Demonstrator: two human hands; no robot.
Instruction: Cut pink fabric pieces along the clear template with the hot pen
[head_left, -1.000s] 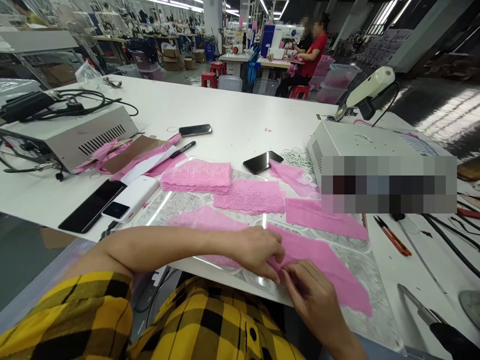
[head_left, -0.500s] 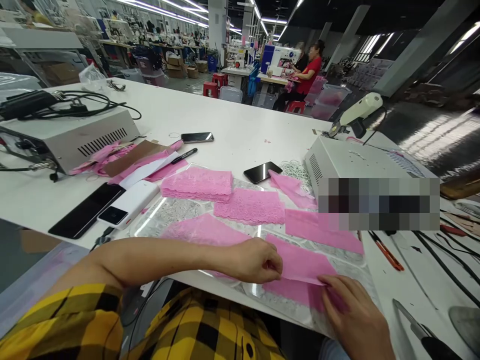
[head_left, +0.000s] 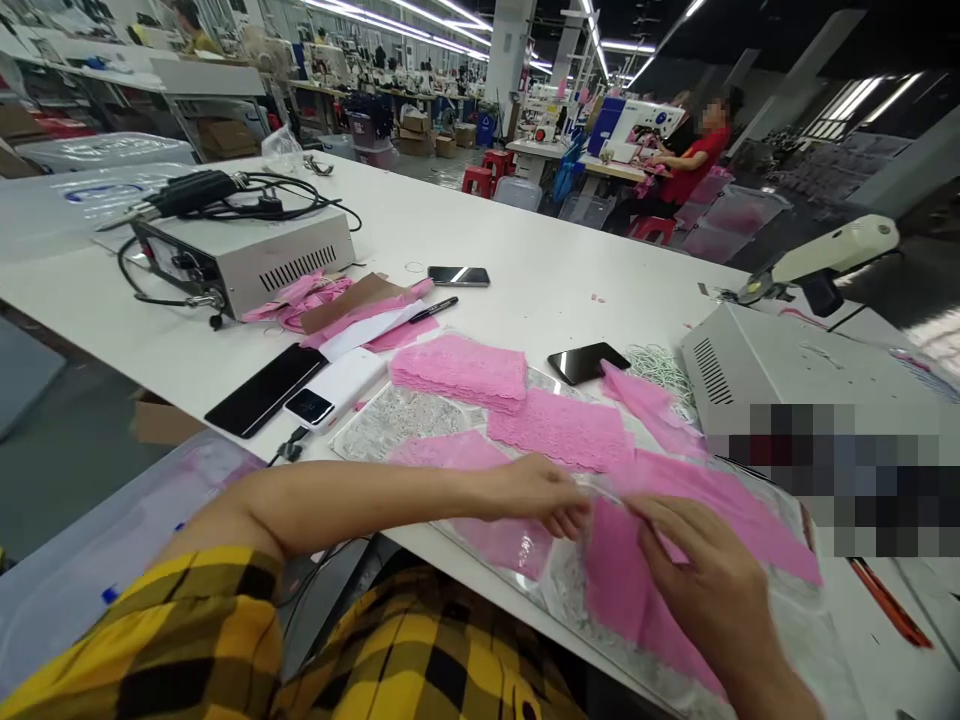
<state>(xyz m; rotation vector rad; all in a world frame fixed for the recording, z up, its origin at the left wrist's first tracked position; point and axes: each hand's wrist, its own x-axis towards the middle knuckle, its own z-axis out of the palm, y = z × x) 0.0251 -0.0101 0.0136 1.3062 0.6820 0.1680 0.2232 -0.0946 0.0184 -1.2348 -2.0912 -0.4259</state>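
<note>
My left hand (head_left: 536, 495) reaches across from the left, its fingers curled in at the upper edge of a thin pink fabric piece (head_left: 611, 570). At that edge, a short way to the right, my right hand (head_left: 697, 565) pinches the fabric between thumb and fingers. The piece hangs down from between the hands over a clear plastic-covered board (head_left: 559, 585). Beyond the hands lie a pink lace piece (head_left: 559, 428) and a thicker stack of pink lace pieces (head_left: 459, 370). Another pink fabric piece (head_left: 742, 510) lies to the right, and sheer pink fabric (head_left: 517, 545) is partly under my left forearm.
Grey machine boxes stand left (head_left: 289, 265) and right (head_left: 780, 360). Phones (head_left: 589, 362), a white power bank (head_left: 349, 385), a black pen (head_left: 435, 309) and a coil of pale elastic (head_left: 660, 375) lie around. An orange cutter (head_left: 892, 605) is at right. A person in red (head_left: 694, 165) sits farther off.
The view has swung left. Both hands have lifted the fabric's edge and drawn closer together, and the piece now hangs more upright between them.
</note>
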